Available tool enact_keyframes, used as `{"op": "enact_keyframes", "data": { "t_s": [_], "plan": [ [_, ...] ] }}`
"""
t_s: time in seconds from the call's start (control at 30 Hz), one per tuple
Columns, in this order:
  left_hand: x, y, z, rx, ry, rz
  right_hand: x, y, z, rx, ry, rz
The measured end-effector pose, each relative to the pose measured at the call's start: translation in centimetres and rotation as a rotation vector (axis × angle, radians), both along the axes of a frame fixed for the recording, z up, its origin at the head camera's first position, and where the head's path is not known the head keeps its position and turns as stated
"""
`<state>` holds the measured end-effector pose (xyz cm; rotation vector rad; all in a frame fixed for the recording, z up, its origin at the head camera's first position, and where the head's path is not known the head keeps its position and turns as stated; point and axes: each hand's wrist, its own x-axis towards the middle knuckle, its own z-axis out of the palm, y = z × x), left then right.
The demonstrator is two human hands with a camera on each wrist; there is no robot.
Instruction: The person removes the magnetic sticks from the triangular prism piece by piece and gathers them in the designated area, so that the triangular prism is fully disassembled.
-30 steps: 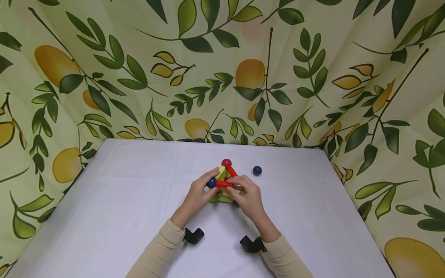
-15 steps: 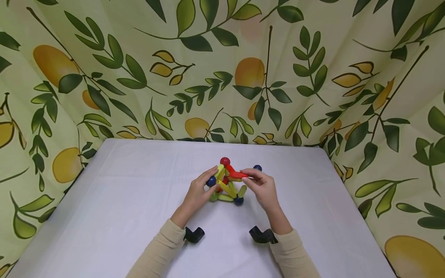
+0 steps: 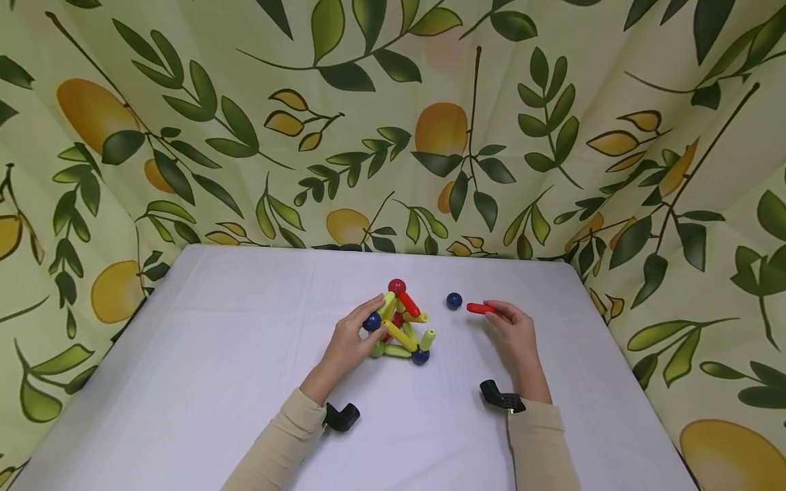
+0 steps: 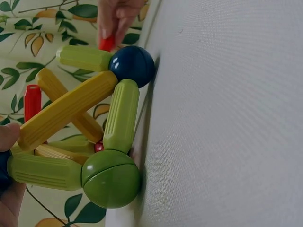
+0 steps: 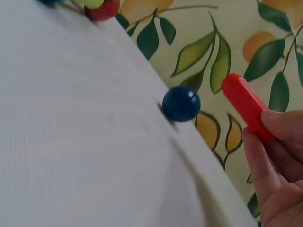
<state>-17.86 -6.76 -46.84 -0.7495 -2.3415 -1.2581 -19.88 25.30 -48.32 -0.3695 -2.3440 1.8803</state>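
A frame of rods and balls, with a yellow rod (image 3: 400,335) across its front, stands on the table. My left hand (image 3: 348,346) grips its left side at a dark blue ball (image 3: 371,321). On top sits a red ball (image 3: 397,286), from which a red rod (image 3: 409,304) slants down to the right. Low in the left wrist view are a green ball (image 4: 111,178) and another blue ball (image 4: 132,66), joined by a light green rod (image 4: 121,116). Off to the right, my right hand (image 3: 517,335) pinches a separate red rod (image 5: 246,106) by one end, above the table.
A loose dark blue ball (image 3: 454,301) lies on the white-covered table (image 3: 215,354), between the frame and my right hand. A leaf-and-fruit patterned curtain (image 3: 368,170) hangs behind the table and along both sides. Each wrist carries a black mount (image 3: 342,417).
My right hand has drawn the red rod off to the right, away from the frame and past the loose blue ball. The left hand keeps its grip in nearly the same place.
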Motion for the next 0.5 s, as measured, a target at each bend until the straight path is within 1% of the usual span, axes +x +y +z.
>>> {"op": "enact_keyframes", "data": {
  "t_s": [0.13,0.2,0.3,0.4,0.5],
  "plan": [
    [-0.2,-0.1,0.0,0.001,0.006,0.002,-0.6,0.4,-0.8,0.035,-0.044,0.029],
    [-0.3,-0.1,0.0,0.003,0.008,-0.001,-0.8,0.5,-1.2,0.073,-0.059,0.031],
    [-0.2,0.0,-0.1,0.002,0.007,-0.005,-1.2,0.6,-1.9,0.150,-0.062,0.025],
    [-0.1,0.0,-0.2,0.002,0.009,-0.007,-1.5,0.7,-2.7,0.252,-0.069,0.021],
    [-0.1,0.0,-0.2,-0.001,0.007,-0.001,-1.7,0.6,-3.2,0.333,-0.055,0.023]
  ]
}}
